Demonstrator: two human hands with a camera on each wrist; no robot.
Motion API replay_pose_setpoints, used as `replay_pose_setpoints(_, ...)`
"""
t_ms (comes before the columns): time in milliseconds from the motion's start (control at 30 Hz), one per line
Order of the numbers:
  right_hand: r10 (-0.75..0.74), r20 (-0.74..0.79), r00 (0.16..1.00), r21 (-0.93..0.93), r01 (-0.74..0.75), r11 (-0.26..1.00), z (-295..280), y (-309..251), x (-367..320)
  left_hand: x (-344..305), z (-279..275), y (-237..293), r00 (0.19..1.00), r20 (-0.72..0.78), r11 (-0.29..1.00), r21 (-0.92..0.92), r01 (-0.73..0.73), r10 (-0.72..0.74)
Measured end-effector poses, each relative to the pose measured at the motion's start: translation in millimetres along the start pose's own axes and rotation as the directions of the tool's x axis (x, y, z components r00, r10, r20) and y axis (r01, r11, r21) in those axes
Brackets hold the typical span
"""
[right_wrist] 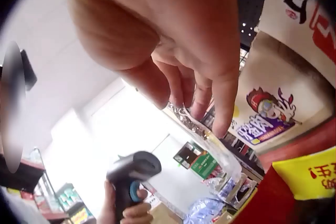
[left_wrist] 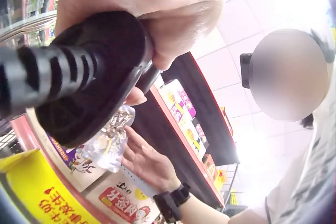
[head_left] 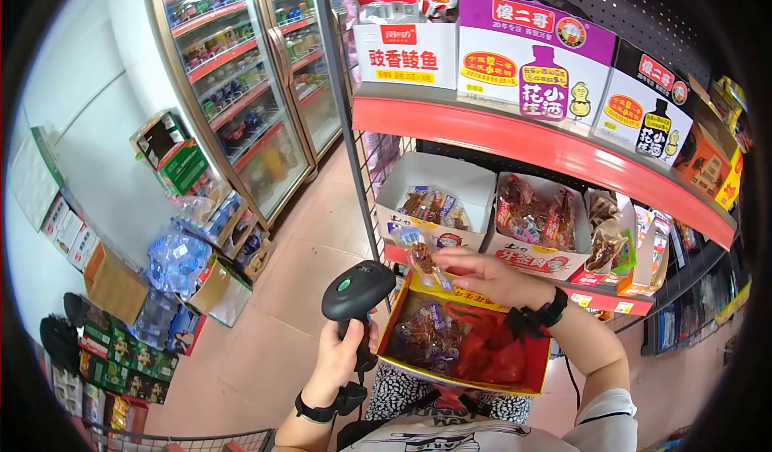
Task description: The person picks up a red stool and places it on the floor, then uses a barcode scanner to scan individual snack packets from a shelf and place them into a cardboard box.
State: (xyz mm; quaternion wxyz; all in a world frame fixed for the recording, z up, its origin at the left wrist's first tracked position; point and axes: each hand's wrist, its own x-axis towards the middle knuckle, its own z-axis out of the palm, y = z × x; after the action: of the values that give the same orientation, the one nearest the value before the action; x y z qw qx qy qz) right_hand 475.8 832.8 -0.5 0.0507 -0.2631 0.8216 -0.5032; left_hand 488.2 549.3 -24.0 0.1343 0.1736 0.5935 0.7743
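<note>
1. Grips scanner [head_left: 358, 289] in left hand [head_left: 342, 355], fingers curled round its handle.
2. Pinches packet [head_left: 422, 255] with right hand [head_left: 494, 279], just beside scanner's head, above open box [head_left: 450, 376], below shelf [head_left: 523, 142].

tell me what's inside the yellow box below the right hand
In the yellow box, clear packets of brown snacks lie on the left and red packets on the right. They cover the bottom, so whatever lies beneath them cannot be seen.

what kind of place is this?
Likely a small grocery shop: glass drinks fridges, red shelves of boxed snacks, a barcode scanner in the left hand, beside a snack packet held by the right hand.
</note>
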Motion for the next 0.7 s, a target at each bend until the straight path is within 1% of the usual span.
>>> replay_pose_setpoints(167, -0.050, 0.024, 0.998, -0.052, 0.051, 0.997, 17, 15, -2, 0, 1, -2, 1.000, -0.012, 1.000, -0.010, 0.015, -0.015)
replay_pose_setpoints(367, -0.055, 0.030, 0.998, -0.011, 0.055, 0.998, 23, 19, -2, -2, 0, -6, 0.998, -0.025, 0.998, -0.007, 0.055, -0.055)
replay_pose_setpoints(700, -0.063, 0.023, 0.998, -0.035, 0.064, 0.997, 21, 19, -2, -3, -4, -9, 0.997, -0.019, 0.997, -0.023, 0.074, -0.075)
